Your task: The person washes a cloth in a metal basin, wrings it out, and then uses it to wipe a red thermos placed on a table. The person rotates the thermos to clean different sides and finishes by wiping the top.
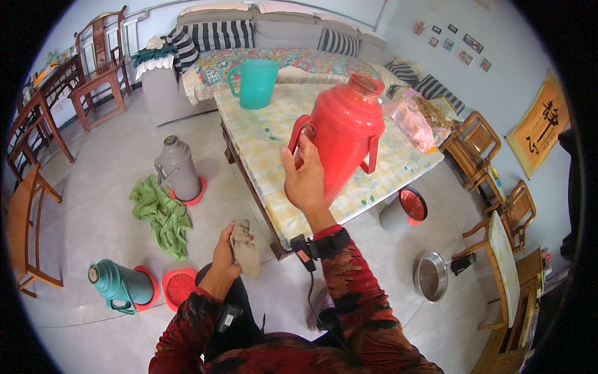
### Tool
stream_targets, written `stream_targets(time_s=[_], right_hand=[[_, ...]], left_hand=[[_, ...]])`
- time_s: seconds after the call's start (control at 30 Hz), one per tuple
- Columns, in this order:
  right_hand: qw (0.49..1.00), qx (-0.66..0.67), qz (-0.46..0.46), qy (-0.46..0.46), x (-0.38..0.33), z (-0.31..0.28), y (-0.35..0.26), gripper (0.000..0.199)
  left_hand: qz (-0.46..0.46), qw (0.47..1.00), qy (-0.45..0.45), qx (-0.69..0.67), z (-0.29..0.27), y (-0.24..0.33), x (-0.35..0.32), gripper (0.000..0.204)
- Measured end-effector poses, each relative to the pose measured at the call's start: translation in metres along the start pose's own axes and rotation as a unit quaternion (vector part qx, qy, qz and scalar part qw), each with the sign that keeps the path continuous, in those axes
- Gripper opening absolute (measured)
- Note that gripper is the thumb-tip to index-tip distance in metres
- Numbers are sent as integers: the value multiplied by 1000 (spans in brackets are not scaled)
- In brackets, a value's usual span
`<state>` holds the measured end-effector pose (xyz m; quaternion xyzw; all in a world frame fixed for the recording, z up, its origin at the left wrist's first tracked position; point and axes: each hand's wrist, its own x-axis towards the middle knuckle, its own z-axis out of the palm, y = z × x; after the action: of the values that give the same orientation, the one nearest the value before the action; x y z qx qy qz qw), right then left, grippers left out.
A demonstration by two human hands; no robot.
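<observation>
My right hand (305, 177) grips the side handle of a big red thermos flask (346, 131), which leans over the near part of the table. The flask's base is partly behind my wrist, so I cannot tell whether it touches the tabletop. Lower and to the left, my left hand (224, 258) is closed on a crumpled greyish-beige rag (245, 249), apart from the flask. On the table (274, 181), covered by a pale checked cloth, a teal plastic jug (258, 86) stands behind the flask.
On the floor at left are a grey thermos (179, 168), a teal thermos (121, 283), a red round base (179, 288) and a green cloth (161, 215). At right stand a lined bin (405, 209), a metal pan (431, 277) and wooden chairs (470, 149). A sofa (280, 37) lines the back.
</observation>
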<state>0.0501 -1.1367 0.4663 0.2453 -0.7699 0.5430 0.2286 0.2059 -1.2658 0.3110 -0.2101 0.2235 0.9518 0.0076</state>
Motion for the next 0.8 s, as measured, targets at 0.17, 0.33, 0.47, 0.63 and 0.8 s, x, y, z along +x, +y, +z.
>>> stream_targets(time_s=[0.17,0.33,0.47,0.63,0.8], right_hand=[[994,84,32,66,22,32,-3,46],[975,201,81,55,30,26,-3,58],[969,218,117,1,31,14,-5,65],[930,320,177,-27,25,-1,-6,63],[882,429,179,-79,17,-28,2,64]], left_hand=[[15,1000,15,1,1,9,-2,45],[13,1000,-23,0,13,8,3,44],[6,999,-50,-14,28,3,7,43],[5,999,-48,1,38,0,6,42],[2,999,-45,6,42,-3,4,41]])
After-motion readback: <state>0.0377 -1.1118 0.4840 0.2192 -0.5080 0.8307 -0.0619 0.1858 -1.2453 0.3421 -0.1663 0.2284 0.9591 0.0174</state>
